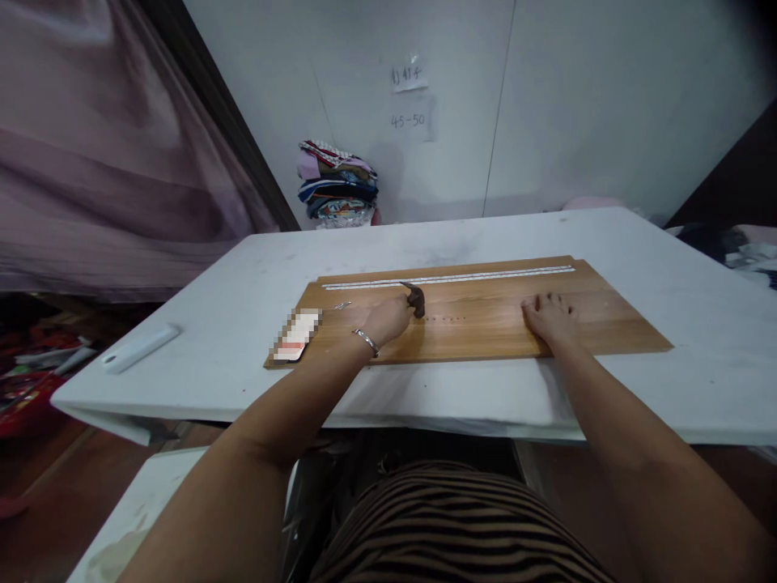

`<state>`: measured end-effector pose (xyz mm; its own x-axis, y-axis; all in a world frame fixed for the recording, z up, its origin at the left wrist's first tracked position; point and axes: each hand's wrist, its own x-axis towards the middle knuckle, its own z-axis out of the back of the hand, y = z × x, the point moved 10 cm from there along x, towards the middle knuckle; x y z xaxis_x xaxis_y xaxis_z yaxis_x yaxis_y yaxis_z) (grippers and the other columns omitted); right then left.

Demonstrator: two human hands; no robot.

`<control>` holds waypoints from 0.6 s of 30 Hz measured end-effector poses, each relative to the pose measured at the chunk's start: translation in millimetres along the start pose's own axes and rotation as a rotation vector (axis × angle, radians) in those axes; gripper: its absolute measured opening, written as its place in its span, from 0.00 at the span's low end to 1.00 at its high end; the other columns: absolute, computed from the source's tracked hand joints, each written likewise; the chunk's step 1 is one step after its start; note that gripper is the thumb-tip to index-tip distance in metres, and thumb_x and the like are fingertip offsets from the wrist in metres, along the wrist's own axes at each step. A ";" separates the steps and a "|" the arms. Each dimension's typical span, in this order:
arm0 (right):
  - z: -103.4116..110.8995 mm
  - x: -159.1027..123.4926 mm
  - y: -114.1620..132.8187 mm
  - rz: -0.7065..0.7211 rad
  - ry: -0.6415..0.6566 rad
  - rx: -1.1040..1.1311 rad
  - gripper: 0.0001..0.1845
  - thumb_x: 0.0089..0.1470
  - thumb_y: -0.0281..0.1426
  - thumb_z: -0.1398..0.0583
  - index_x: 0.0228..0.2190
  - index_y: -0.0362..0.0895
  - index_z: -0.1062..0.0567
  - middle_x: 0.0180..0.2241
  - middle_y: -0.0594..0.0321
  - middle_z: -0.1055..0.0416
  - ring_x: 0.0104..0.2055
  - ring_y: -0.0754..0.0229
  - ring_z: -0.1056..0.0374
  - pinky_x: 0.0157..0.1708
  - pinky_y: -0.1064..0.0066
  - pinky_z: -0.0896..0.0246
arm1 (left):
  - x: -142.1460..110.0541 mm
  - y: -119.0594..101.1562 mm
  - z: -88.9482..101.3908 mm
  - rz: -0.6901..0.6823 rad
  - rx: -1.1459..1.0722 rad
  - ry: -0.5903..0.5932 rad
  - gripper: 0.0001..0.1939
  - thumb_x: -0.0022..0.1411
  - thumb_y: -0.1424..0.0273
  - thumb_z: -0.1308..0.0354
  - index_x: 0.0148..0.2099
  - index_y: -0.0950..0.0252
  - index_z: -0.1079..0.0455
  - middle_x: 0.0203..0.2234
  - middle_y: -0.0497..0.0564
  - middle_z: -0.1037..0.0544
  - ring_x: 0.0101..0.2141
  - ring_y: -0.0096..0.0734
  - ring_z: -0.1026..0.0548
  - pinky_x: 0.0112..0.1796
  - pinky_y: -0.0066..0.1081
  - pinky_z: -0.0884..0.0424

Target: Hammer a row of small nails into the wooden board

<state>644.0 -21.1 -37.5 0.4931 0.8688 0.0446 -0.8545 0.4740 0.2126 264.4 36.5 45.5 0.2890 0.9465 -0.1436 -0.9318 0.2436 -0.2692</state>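
My left hand (388, 319), with a silver bracelet at the wrist, is closed around a claw hammer (416, 300). The hammer's dark head is low over a wooden board (486, 340), at the left end of a row of small nails (446, 318). Whether the head touches a nail is hard to make out. My right hand (551, 317) rests on the board farther right, its fingers spread and slightly bent, holding nothing. A few loose nails (343, 305) lie left of the hammer. White marked strips (449, 278) run along the board's back edge.
A phone (297, 334), blurred out, lies on the board's left end. The board is on a white table (212, 324), which also bears a long white object (141, 346) at left. Folded cloths (338, 185) are stacked by the wall, and a pink curtain (121, 146) hangs left.
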 end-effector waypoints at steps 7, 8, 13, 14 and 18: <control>1.0 -0.1 0.5 -0.002 0.008 -0.022 0.35 0.72 0.44 0.59 0.58 0.35 0.25 0.65 0.36 0.33 0.69 0.39 0.42 0.66 0.44 0.49 | -0.7 -0.1 -1.6 0.019 0.040 0.017 0.19 0.75 0.62 0.48 0.57 0.67 0.23 0.49 0.65 0.15 0.49 0.50 0.17 0.48 0.38 0.25; 0.7 -0.1 0.7 -0.001 0.011 -0.023 0.35 0.72 0.44 0.59 0.58 0.35 0.25 0.65 0.36 0.33 0.69 0.39 0.42 0.66 0.44 0.50 | -0.5 -0.3 -0.7 0.019 0.034 0.015 0.19 0.75 0.63 0.48 0.57 0.67 0.23 0.49 0.65 0.15 0.49 0.50 0.17 0.48 0.39 0.25; 0.7 -0.1 1.5 0.003 0.015 -0.025 0.35 0.71 0.44 0.59 0.58 0.34 0.26 0.66 0.35 0.33 0.69 0.38 0.42 0.65 0.43 0.48 | -0.4 -3.6 3.5 -0.001 0.028 0.008 0.19 0.76 0.64 0.49 0.57 0.67 0.23 0.51 0.65 0.15 0.51 0.51 0.17 0.50 0.39 0.25; 0.7 -0.2 1.4 0.001 0.015 -0.026 0.35 0.71 0.44 0.59 0.59 0.34 0.26 0.66 0.35 0.34 0.69 0.38 0.42 0.65 0.43 0.48 | -0.7 -3.6 3.1 0.000 0.034 0.013 0.19 0.76 0.63 0.49 0.58 0.67 0.24 0.51 0.65 0.16 0.51 0.50 0.17 0.50 0.39 0.25; 1.5 -0.6 2.0 0.002 0.013 -0.028 0.36 0.71 0.44 0.59 0.58 0.34 0.25 0.66 0.35 0.33 0.69 0.37 0.42 0.66 0.44 0.48 | -2.3 -1.4 -1.0 0.016 0.060 0.033 0.21 0.77 0.61 0.49 0.59 0.68 0.25 0.51 0.66 0.16 0.51 0.50 0.17 0.48 0.39 0.25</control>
<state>642.3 -20.9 -35.6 0.4893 0.8715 0.0325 -0.8599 0.4758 0.1850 265.2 33.7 45.3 0.2801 0.9431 -0.1792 -0.9475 0.2417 -0.2091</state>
